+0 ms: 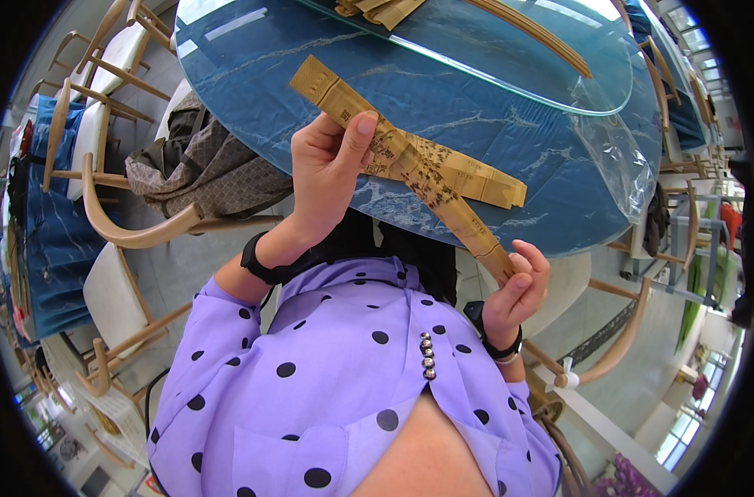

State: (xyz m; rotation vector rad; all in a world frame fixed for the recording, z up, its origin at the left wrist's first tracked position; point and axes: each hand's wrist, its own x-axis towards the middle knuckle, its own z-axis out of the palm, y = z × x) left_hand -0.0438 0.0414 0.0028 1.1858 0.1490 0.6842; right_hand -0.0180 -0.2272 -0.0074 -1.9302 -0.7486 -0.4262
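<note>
My left hand (327, 170) grips a bundle of long tan paper sleeves (410, 161) near its upper end, thumb pressed on top. The sleeves carry dark printed markings and fan apart toward the right. My right hand (517, 290) pinches the lower end of one sleeve between thumb and fingers. Both hands hold the bundle in the air above the near edge of a round blue marbled table (493, 108). I wear a purple dotted top and a black band on each wrist.
A glass turntable (509, 74) lies on the table, with more tan sleeves (377, 10) at its far side and a clear plastic bag (617, 157) at the right. Wooden chairs (120, 224) ring the table; one holds a grey garment (203, 161).
</note>
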